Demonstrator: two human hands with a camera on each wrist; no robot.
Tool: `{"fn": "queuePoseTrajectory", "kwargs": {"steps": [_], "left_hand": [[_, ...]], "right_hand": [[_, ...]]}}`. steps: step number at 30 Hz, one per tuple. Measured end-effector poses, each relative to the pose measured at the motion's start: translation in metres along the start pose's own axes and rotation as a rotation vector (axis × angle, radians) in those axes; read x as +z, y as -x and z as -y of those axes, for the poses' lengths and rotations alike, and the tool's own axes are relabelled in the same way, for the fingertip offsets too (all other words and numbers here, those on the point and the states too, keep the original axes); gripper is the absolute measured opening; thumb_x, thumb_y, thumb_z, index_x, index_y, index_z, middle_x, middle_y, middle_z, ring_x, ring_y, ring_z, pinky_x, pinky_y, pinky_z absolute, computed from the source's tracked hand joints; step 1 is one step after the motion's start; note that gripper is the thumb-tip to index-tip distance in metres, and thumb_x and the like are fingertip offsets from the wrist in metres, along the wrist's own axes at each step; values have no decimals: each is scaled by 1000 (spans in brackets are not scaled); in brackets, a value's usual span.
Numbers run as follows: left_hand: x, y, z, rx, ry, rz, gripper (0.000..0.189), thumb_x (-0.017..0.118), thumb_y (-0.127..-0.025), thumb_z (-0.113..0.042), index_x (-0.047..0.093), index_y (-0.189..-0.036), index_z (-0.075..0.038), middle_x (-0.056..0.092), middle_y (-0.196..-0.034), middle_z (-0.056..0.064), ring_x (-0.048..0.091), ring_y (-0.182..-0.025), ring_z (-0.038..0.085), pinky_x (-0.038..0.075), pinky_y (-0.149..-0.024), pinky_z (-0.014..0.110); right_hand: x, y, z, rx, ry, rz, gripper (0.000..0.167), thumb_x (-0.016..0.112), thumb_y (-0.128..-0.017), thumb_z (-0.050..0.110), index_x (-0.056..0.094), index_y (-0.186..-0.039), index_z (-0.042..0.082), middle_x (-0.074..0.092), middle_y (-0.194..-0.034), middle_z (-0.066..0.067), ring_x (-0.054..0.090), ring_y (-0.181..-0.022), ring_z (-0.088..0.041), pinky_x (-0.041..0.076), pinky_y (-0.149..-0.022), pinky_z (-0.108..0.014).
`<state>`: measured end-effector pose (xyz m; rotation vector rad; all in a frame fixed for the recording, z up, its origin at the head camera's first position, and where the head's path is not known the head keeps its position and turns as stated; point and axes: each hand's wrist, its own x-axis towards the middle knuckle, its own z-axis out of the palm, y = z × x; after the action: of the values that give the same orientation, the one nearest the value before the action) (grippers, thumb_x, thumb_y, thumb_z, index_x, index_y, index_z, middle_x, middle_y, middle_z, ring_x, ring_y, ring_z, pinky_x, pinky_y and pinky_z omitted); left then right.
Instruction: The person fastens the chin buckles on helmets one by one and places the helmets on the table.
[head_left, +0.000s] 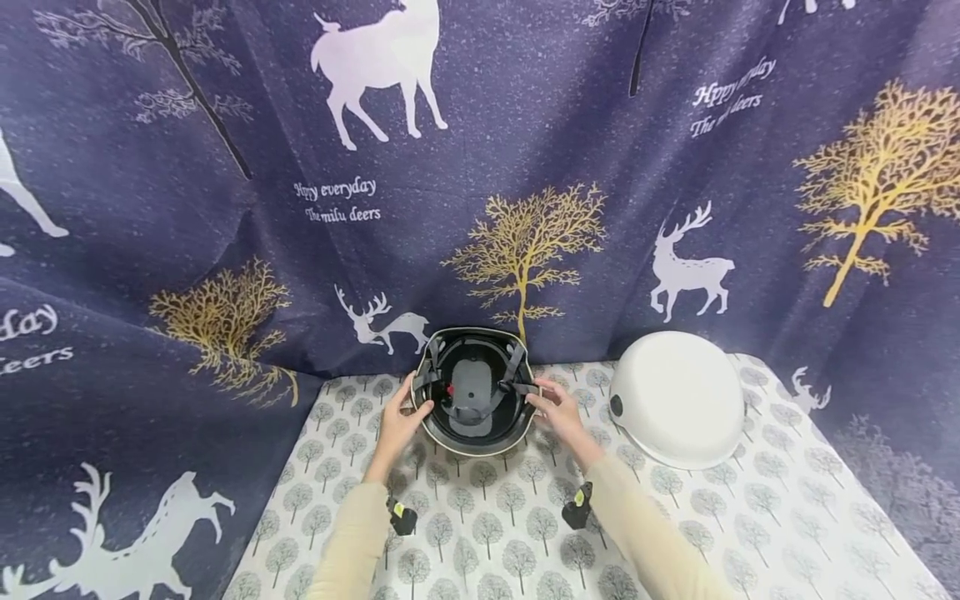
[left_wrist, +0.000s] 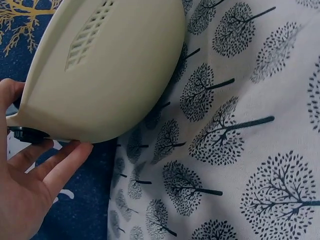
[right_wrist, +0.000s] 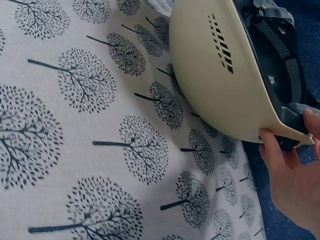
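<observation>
White dome (head_left: 678, 400) well to the right on tree-print cloth (head_left: 465, 517), with deer-print curtain (head_left: 495, 142) close behind. Near the cloth's far edge, gripped at opposite sides of the rim by left hand (head_left: 397, 423) and right hand (head_left: 560, 412): cream helmet (head_left: 471, 392). Turned hollow side up, with long axis seemingly near-to-far; cannot tell front from back.

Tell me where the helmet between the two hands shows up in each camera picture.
Head: the helmet is just below centre, hollow side facing the camera, between the left hand and the right hand.
Left wrist: upper left, its cream outer shell facing the camera.
Right wrist: upper right, shell plus part of the dark, strapped inside.
Shared landmark: the white tree-print cloth, visible in all three.
</observation>
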<state>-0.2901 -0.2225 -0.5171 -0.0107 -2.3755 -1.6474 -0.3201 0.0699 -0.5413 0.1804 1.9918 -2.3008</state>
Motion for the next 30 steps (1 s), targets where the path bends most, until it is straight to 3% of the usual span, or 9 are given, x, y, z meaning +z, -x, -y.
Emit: {"fn": "queuePoseTrajectory", "kwargs": {"steps": [4,8,10,13,16,18,22,26,30], "left_hand": [[2,0,-5,1,-11,1,66,73,-88,-15,45,-147,-19,59,-135,21,67,-95,25,57,-75,29],[7,0,-11,20,-49,12,67,74,-87,-19,45,-147,-24,53,-143,17,62,-111,37,52,-95,47],[10,-1,-13,46,-86,23,69,75,-86,-22,44,-148,-24,50,-145,17,59,-115,39,48,-99,54],[14,-2,-15,80,-123,23,71,76,-85,-24,44,-148,-25,47,-147,17,54,-118,39,48,-97,57],[17,-2,-18,93,-145,35,71,76,-84,-27,43,-148,-29,45,-146,16,50,-118,35,53,-87,49],[18,-3,-20,98,-154,48,72,76,-85,-29,42,-148,-30,44,-147,15,49,-117,33,53,-82,41],[21,-3,-25,106,-143,73,72,75,-85,-29,41,-149,-30,42,-147,16,48,-116,32,48,-79,33],[27,-4,-31,98,-132,87,72,75,-86,-31,40,-149,-32,40,-149,14,46,-120,32,48,-85,41],[34,-7,-35,104,-147,82,73,76,-85,-31,41,-149,-33,41,-149,14,46,-125,33,45,-98,55]], "right_hand": [[-3,1,2,-9,18,0,49,66,-91,9,51,-137,2,52,-137,-28,63,-85,-7,57,-90,-44],[-6,3,7,-11,45,-5,52,66,-91,7,50,-139,-1,49,-140,-28,56,-72,0,55,-70,-24],[-7,5,9,-30,101,-15,52,66,-90,8,49,-139,-1,49,-141,-28,57,-76,-5,49,-66,-19],[-7,8,13,-77,209,-33,53,68,-90,11,51,-138,0,48,-143,-26,66,-98,-27,53,-78,-25],[-5,12,16,-146,305,-43,53,70,-89,13,53,-136,-1,47,-145,-26,48,-132,-43,46,-106,-39],[-5,15,17,-189,324,-36,52,71,-88,12,53,-135,-3,48,-143,-27,43,-136,-44,37,-114,-49],[-1,24,19,-268,407,-22,51,72,-86,12,56,-132,-4,48,-143,-26,37,-139,-44,27,-118,-54],[5,32,24,-296,476,-11,51,73,-86,17,57,-131,0,46,-144,-27,36,-139,-45,26,-117,-58],[13,40,29,-248,469,39,53,72,-87,22,57,-134,7,47,-145,-23,39,-138,-43,31,-115,-59]]}}
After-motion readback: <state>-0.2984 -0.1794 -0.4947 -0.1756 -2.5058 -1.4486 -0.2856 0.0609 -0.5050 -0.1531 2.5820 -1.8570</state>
